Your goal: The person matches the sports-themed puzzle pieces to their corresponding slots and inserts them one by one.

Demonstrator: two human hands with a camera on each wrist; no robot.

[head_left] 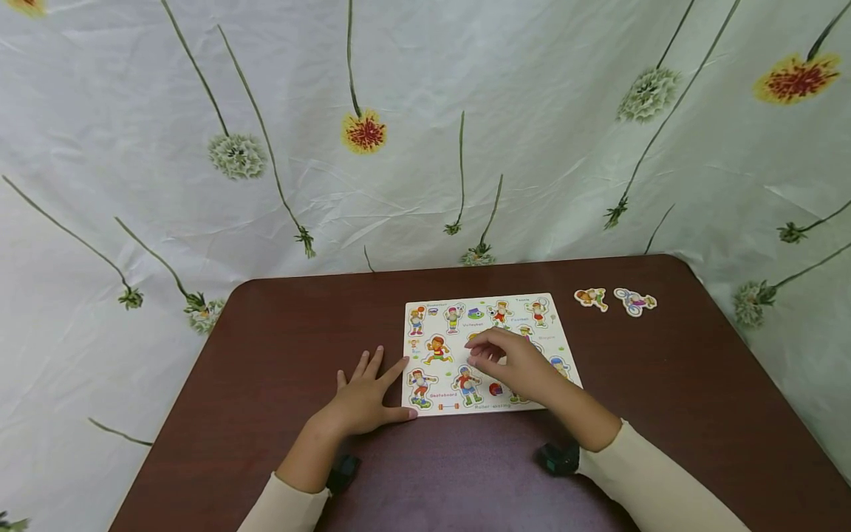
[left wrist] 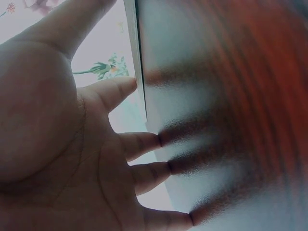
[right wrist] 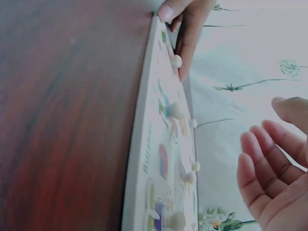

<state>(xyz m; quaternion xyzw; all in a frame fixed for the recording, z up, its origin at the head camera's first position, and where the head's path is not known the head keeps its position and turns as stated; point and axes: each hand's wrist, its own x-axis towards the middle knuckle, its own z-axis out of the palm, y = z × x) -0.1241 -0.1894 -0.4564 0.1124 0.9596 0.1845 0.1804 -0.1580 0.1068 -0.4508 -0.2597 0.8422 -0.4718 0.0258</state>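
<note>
A white puzzle board with pictures of children at sports lies flat on the table. My left hand rests with spread fingers at its left edge; the thumb touches the lower-left corner. Over the board's right half, my right hand hovers with loosely bent fingers and nothing between them. In the right wrist view, that hand is apart from the board, and pale round knobs stand up from the pieces. Two loose puzzle pieces, one a crouching figure and one a cyclist, lie beyond the board's right side.
The dark brown table has rounded far corners. Behind it hangs a pale cloth printed with flowers. Black wrist devices sit under both wrists, the right one near the table's front.
</note>
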